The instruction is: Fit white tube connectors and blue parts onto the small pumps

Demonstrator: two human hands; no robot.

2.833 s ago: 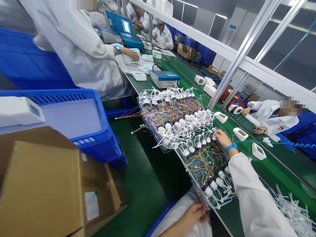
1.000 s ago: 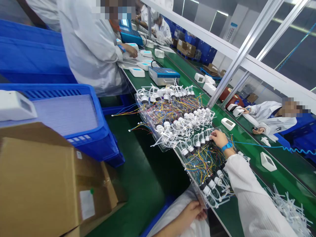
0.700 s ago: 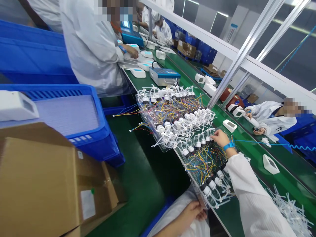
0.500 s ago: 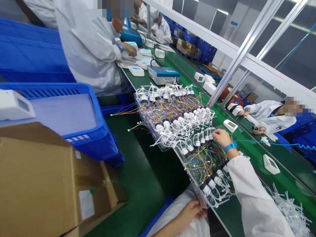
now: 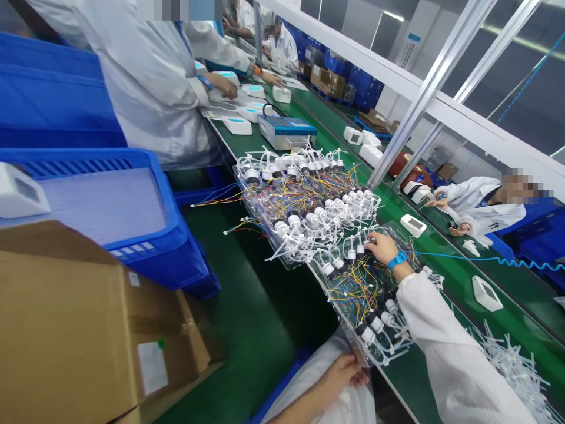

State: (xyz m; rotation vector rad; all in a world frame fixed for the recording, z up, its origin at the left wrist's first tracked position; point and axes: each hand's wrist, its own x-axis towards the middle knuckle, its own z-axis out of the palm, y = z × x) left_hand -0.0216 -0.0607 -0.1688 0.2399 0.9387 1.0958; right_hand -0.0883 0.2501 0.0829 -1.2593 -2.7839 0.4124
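My right hand (image 5: 383, 248), with a blue wrist strap, reaches over the near clear plastic tray (image 5: 341, 307). Its fingertips pinch at one of the small white-and-black motor pumps (image 5: 361, 248) in the upper row; the fingers partly cover it. Looped white tubing and cable ties stick up from these pumps, and coloured wires (image 5: 364, 285) lie in the tray's middle. Low in the view, my left hand (image 5: 343, 374) is closed at the tray's near corner, above my lap. Its fingers are curled against the tray edge, partly hidden.
Behind lies another tray of pumps (image 5: 309, 200), its wires hanging over the bench edge. Loose white ties (image 5: 512, 365) are heaped at lower right. A blue crate (image 5: 185, 253) and cardboard box (image 5: 66, 318) stand left. Co-workers sit along the green belt (image 5: 445, 259); a metal post (image 5: 410, 118) rises behind.
My right hand has shifted slightly left along the row of pumps. My left hand stays at the tray corner. A co-worker at upper left has stretched an arm out over the bench.
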